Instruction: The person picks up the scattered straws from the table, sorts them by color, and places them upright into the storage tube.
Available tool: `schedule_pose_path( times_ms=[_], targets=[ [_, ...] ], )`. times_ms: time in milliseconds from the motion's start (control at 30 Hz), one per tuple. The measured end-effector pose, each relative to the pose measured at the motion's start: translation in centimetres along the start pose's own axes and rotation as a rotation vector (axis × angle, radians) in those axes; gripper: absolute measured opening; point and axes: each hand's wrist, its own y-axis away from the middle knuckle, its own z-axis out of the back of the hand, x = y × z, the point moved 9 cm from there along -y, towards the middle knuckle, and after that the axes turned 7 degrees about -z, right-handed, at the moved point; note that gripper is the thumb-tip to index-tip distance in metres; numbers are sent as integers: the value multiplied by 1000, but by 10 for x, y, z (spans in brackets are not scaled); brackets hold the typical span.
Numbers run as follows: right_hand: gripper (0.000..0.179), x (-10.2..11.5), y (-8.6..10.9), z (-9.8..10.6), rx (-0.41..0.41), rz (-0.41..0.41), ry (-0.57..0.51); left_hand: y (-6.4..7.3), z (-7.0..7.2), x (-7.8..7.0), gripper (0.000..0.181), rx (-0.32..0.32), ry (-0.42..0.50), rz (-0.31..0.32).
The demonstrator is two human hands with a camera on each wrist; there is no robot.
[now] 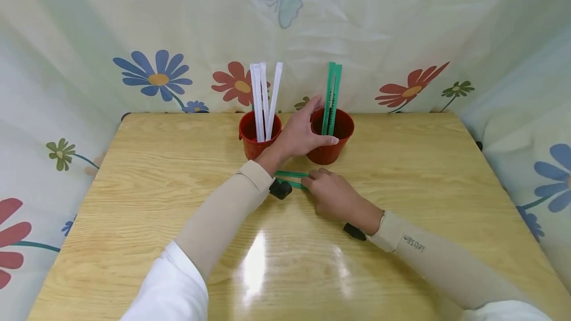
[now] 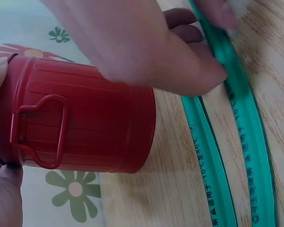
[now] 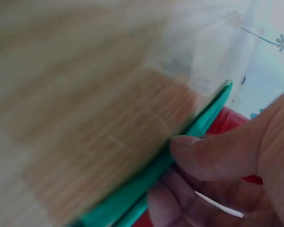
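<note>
My left hand [image 1: 300, 133] grips the rim of the right red bucket [image 1: 327, 155], thumb at the front and fingers round the back left. Two green paper-wrapped straws [image 1: 332, 98] stand in that bucket. In the left wrist view, the bucket [image 2: 87, 118] shows its wire handle. Just in front of it, two more green-wrapped straws [image 2: 248, 142] lie on the table, slightly apart. My right hand [image 1: 336, 196] is at their right ends. The right wrist view has its thumb and fingers pinching a green-wrapped straw [image 3: 132, 189]; a second green edge shows below.
Left of the held bucket stands another red bucket [image 1: 255, 150] with several white paper-wrapped straws [image 1: 258, 103] upright in it. Both buckets are near the back edge of the wooden table [image 1: 156, 197]. A flower-printed curtain [image 1: 357, 28] hangs behind and at the sides.
</note>
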Motion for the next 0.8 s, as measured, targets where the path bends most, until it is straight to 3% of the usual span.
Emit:
schedule_pose_path(
  times_ms=[233, 400, 667, 800],
  targets=[
    [22, 8, 0, -6, 102, 85, 129, -1, 2, -2, 102, -15, -15, -11],
    [17, -1, 11, -7, 208, 40, 115, -1, -3, -1, 104, 15, -13, 6],
    [27, -20, 36, 14, 188, 73, 82, 0, -5, -1, 102, 19, -17, 11],
    [33, -29, 45, 38, 132, 70, 17, 1, -3, 1, 103, 6, -21, 21]
  ],
)
